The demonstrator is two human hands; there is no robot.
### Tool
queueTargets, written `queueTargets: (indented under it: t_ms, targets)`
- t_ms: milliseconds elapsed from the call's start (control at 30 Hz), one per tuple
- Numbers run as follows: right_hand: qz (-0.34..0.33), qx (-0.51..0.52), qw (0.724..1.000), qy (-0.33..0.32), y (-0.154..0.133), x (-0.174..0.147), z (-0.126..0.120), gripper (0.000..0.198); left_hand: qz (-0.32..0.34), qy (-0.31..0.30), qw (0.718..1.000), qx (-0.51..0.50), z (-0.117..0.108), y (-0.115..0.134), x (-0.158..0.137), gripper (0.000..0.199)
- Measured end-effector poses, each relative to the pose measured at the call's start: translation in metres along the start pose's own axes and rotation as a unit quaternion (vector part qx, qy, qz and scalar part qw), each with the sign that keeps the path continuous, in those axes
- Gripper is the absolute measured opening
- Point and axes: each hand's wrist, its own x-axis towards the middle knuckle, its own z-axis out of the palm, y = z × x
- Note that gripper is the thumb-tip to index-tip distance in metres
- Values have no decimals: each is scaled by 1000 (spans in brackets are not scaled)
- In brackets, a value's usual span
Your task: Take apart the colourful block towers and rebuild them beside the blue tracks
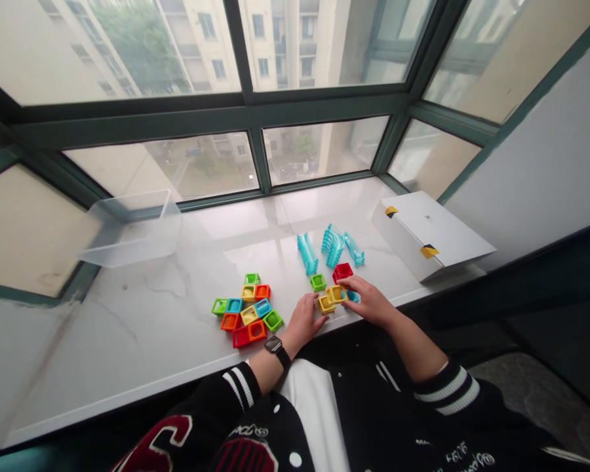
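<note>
Where two hands [302, 321] [371, 301] reach, two yellow blocks [336, 294] [326, 305] sit.

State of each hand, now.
Left hand: fingers curled at the left yellow block; whether it grips cannot be told.
Right hand: closed, thumb and fingers holding the right yellow block.

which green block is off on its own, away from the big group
The green block just beyond the left hand, near the clear blue pieces. The other three green ones sit within the group to the left.
</note>
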Motion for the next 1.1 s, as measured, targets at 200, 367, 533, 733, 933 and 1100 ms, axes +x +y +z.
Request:
queueTargets:
  t_ms: [200, 367, 533, 733, 933, 1100]
  targets:
    - [0, -44, 999, -22, 6, 2, 11, 46, 16, 10, 999, 28, 6, -8, 0, 48]
    - [-9, -64, 998, -23, 12, 3, 19, 48, 11, 8, 1000, 27, 4, -9, 0, 47]
    - [-6, -75, 996, -38, 12, 5, 26, 47, 16, 3, 1000, 21, 3, -7, 0, 46]
    - [-8, -71, 997, -37, 14, 7, 27, 46, 19, 4, 999, 30, 3, -6, 0, 42]
    - [-1, -70, 997, -36, 13, 7, 26, 47, 19, 0, 999, 30, 2, -5, 0, 42]
    - [4, -75, 996, -36, 14, 7, 26, 47, 17, -1, 999, 34, 1, -3, 1, 40]
